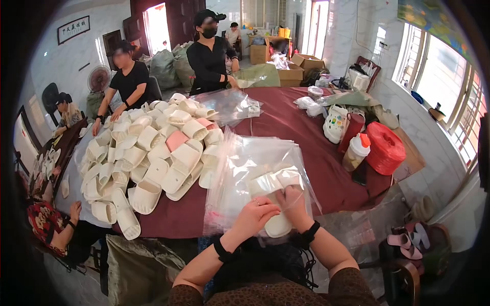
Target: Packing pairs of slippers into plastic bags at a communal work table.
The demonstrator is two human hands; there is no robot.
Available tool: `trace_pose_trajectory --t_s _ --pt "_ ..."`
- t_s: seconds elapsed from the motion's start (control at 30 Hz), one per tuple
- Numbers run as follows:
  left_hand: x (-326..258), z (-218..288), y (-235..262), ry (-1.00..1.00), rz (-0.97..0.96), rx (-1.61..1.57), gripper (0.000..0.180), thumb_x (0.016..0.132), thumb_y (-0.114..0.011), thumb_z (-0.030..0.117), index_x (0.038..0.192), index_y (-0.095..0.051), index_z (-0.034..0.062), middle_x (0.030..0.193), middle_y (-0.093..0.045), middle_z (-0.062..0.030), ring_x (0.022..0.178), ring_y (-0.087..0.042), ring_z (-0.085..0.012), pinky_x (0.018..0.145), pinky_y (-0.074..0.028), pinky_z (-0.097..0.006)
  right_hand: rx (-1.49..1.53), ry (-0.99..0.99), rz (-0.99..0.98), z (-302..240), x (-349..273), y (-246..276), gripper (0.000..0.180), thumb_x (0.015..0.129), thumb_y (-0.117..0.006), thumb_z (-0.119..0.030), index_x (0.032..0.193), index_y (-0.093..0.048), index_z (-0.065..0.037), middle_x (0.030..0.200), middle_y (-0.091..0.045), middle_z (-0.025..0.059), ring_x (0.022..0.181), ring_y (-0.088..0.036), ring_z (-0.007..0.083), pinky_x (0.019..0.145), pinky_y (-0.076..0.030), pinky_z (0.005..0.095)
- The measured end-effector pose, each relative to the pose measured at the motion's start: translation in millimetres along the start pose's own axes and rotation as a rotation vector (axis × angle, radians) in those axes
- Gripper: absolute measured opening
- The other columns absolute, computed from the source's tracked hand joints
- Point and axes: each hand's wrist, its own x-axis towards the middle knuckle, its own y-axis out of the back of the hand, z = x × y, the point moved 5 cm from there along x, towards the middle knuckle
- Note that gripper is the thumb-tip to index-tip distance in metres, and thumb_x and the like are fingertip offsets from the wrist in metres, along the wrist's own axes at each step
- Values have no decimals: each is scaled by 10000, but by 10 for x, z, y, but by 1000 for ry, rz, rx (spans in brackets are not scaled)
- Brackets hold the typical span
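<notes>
Daylight enters from the windows far to the right of the right hand and from a doorway beyond the hands – both are overexposed. The clear bags just above the hands show soft glare. Shadows are weak. The fisheye bends straight edges, and a black rim surrounds the picture. Far figures look slightly soft.

Left of the left hand a big heap of cream slippers blocks the tabletop, leaving only a narrow strip of bare red tablecloth between heap and hand. Under and ahead of both hands the stack of clear plastic bags covers the table. Right of the right hand the cloth is open until a bottle and a red bag, well apart.
</notes>
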Motion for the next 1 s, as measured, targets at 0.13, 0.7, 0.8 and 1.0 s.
trace_pose_trajectory --t_s 0.13,0.7,0.8,1.0 --pt "-16 21 2 -72 -3 -33 102 842 -723 76 934 -737 32 883 -642 -81 839 -608 -254 765 -490 -348 -52 44 117 -90 225 -148 335 934 -571 -307 855 -620 15 833 -658 244 764 -653 420 695 -514 506" --pt "-398 -344 408 120 132 232 222 789 -782 175 978 -715 81 990 -623 -88 922 -600 -269 786 -503 -359 -66 317 41 -415 146 -508 527 919 -615 -233 1294 -474 109 1253 -535 321 1172 -524 449 994 -440 478" --pt "-503 -617 517 300 262 225 452 791 -796 295 1152 -639 73 1120 -581 -126 954 -599 -274 773 -512 -376 -221 547 -95 -394 -399 -252 528 917 -619 -202 1342 -473 74 1313 -512 297 1211 -499 442 1009 -431 484" --pt "-611 -1261 564 778 276 75 757 854 -727 476 1338 -476 -49 1063 -660 -194 912 -656 -265 808 -527 -380 527 121 -860 -593 -718 646 231 918 -663 -144 1108 -681 -14 952 -682 146 858 -655 227 787 -519 356"
